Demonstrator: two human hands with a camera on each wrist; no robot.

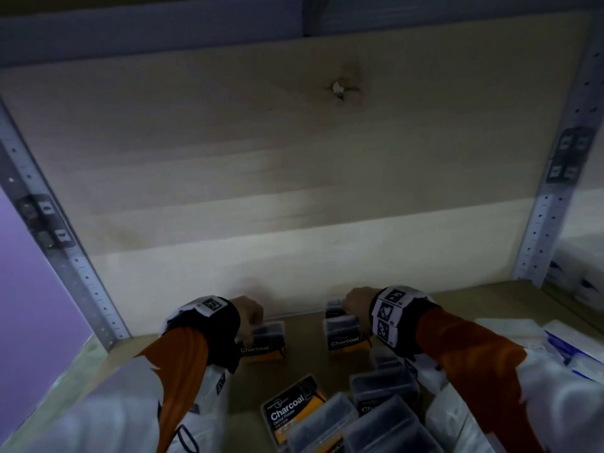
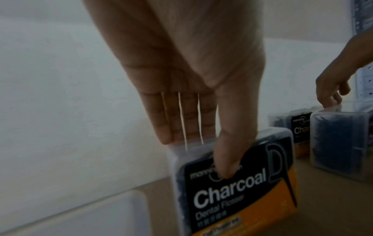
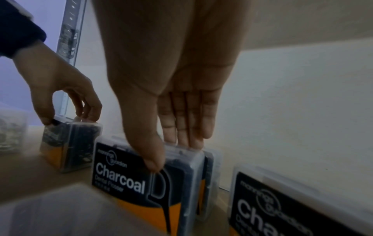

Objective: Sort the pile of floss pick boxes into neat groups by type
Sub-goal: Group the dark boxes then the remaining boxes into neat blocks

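Both hands stand at the back of a wooden shelf point(image 1: 304, 325), each on an upright black-and-orange Charcoal floss box. My left hand point(image 1: 253, 322) point(image 2: 201, 156) pinches the left box point(image 1: 266, 343) point(image 2: 232, 194), thumb on the label, fingers behind its top edge. My right hand point(image 1: 351, 305) point(image 3: 171, 154) pinches the right box point(image 1: 343, 335) point(image 3: 129, 175) the same way. Another Charcoal box point(image 3: 210, 166) stands right behind that one. In the right wrist view the left hand's box point(image 3: 68, 146) stands apart to the left.
A loose pile of Charcoal boxes point(image 1: 346, 416) lies at the shelf's front. White packs point(image 1: 568, 348) lie at the right, and more under my left forearm point(image 1: 209, 384). The pale back panel point(image 1: 294, 191) is close behind the hands. Metal uprights point(image 1: 68, 256) flank the shelf.
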